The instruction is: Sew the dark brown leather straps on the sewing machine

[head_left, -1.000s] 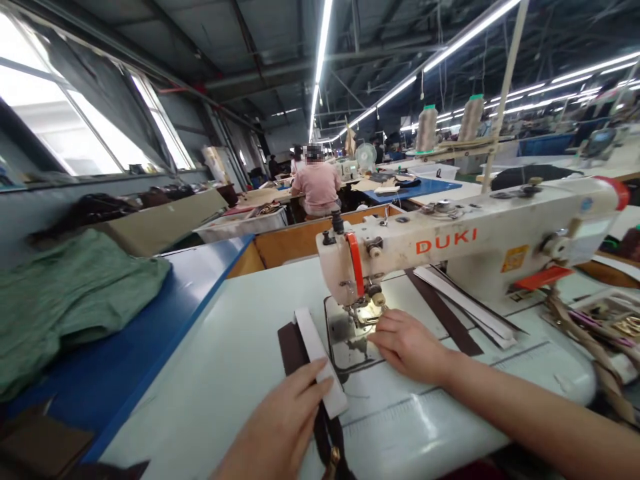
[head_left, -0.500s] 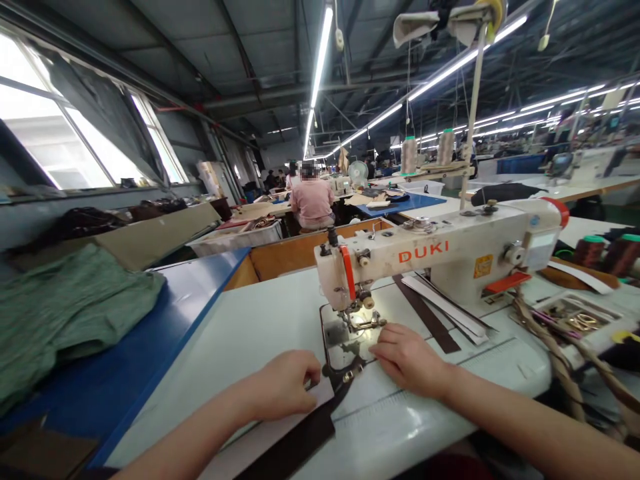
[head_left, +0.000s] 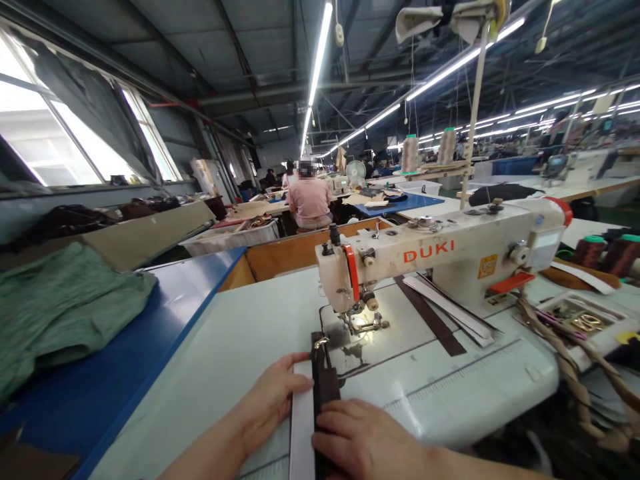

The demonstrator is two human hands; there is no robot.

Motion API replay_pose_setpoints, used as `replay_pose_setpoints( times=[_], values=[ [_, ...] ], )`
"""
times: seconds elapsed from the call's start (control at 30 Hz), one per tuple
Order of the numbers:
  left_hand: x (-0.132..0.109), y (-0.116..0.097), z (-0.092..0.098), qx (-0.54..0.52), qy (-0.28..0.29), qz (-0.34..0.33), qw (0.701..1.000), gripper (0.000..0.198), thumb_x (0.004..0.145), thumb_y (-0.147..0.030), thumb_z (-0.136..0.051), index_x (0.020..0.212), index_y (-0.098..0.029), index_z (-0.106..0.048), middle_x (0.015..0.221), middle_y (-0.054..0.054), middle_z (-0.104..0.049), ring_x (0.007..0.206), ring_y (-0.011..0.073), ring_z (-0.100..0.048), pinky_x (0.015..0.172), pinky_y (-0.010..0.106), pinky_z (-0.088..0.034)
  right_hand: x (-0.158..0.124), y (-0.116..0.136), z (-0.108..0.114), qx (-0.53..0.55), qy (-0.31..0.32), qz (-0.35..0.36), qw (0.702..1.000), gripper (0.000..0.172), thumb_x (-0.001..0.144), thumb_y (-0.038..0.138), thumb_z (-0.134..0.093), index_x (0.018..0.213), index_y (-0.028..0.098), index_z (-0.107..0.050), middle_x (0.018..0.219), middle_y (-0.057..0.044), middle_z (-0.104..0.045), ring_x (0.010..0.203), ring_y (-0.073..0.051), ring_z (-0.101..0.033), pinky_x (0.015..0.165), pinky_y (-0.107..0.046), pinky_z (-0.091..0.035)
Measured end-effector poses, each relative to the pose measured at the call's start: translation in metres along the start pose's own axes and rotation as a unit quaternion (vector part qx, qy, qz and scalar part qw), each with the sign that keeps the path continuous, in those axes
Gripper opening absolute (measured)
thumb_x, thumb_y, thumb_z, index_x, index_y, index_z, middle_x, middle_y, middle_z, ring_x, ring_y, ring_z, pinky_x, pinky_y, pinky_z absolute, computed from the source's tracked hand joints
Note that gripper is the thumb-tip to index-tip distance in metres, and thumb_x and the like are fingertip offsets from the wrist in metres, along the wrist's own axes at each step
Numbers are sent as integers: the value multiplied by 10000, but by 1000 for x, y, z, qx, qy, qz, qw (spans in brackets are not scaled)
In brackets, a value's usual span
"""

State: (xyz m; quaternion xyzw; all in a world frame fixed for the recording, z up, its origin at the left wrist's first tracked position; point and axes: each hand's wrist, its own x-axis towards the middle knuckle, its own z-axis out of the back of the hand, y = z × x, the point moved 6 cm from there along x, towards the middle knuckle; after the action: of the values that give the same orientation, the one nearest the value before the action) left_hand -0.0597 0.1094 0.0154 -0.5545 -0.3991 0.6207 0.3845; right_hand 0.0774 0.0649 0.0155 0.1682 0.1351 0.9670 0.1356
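- Your left hand lies flat, its grip open, with the fingers pressing on the white strip near its far end.
- Your right hand lies palm down on the dark brown strap, fingers bent over it; I cannot tell if this grip closes around the strap or only presses on it.
- Both pieces lie side by side on the worktop, touching along their long edges, the white strip to the left of the brown strap.
- You can see a small metal buckle at the far end of the strap, just beside the needle plate.
- Behind the plate stands the sewing machine, marked DUKI, with its lamp shining on the presser foot.
- More brown and white strips lie under the machine arm, well apart from your hands.
- To the left, a green cloth rests on the blue table.
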Motion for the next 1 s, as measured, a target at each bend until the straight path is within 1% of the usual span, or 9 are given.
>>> replay_pose_setpoints(
  times=[0.27,0.5,0.6,0.67,0.73,0.8,0.83,0.9,1.0],
  values=[
    [57,-18,23,-2,-102,-74,992,701,449,-185,-826,1096,-142,-558,668,-1,-696,599,171,-645,554,245,-467,-1,-6,-1,-41,7,14,999,385,910,379,-583,1165,92,-611,1229,-124,-639,1175,-255,-550,994,-318,-453],
    [75,-31,21,-17,-75,-90,993,678,479,-254,-840,1095,-154,-574,698,1,-684,638,161,-652,596,235,-502,6,-21,-3,-71,-24,18,997,372,906,395,-573,1141,109,-599,1206,-106,-639,1115,-229,-558,970,-312,-449],
    [82,-36,20,-19,-64,-94,993,666,477,-243,-822,1094,-172,-581,734,6,-685,711,175,-675,658,241,-532,2,-27,9,-86,-27,4,996,371,906,428,-573,1115,123,-598,1182,-103,-640,1077,-221,-569,944,-314,-454],
    [86,-37,20,-13,-62,-96,993,643,477,-246,-808,1081,-182,-598,752,12,-688,735,186,-683,659,245,-542,-9,-38,33,-83,-35,-47,995,330,917,400,-554,1120,142,-593,1158,-91,-645,1049,-213,-579,927,-312,-460],
    [91,-37,21,0,-61,-96,994,600,475,-254,-792,1048,-187,-624,781,24,-694,758,202,-690,672,262,-553,-28,-61,66,-91,-37,-166,981,255,938,324,-504,1127,174,-590,1124,-71,-649,1029,-204,-586,920,-312,-460],
    [95,-37,22,20,-63,-97,993,545,485,-277,-779,1007,-188,-650,807,36,-705,777,225,-694,698,295,-563,-55,-94,96,-154,-7,-340,928,212,949,283,-473,1093,202,-605,1101,-58,-647,1018,-193,-595,896,-292,-466],
    [97,-37,22,34,-67,-99,992,517,495,-295,-775,988,-187,-661,813,40,-710,791,239,-695,718,316,-565,-67,-107,108,-173,-2,-389,905,212,935,258,-487,1085,171,-610,1076,-93,-649,1003,-219,-607,863,-316,-479],
    [99,-38,21,67,-79,-103,989,458,520,-341,-765,944,-191,-679,840,53,-723,851,274,-692,796,367,-554,-85,-129,123,-197,15,-455,868,200,891,204,-532,1043,112,-624,1023,-153,-656,956,-266,-634,798,-349,-499],
    [95,-44,21,120,-116,-115,979,367,557,-376,-723,886,-215,-691,945,71,-733,1014,315,-655,983,418,-457,-96,-147,124,-211,37,-496,841,191,859,109,-519,1004,73,-638,1011,-202,-656,963,-300,-644,773,-366,-501]
  ],
)
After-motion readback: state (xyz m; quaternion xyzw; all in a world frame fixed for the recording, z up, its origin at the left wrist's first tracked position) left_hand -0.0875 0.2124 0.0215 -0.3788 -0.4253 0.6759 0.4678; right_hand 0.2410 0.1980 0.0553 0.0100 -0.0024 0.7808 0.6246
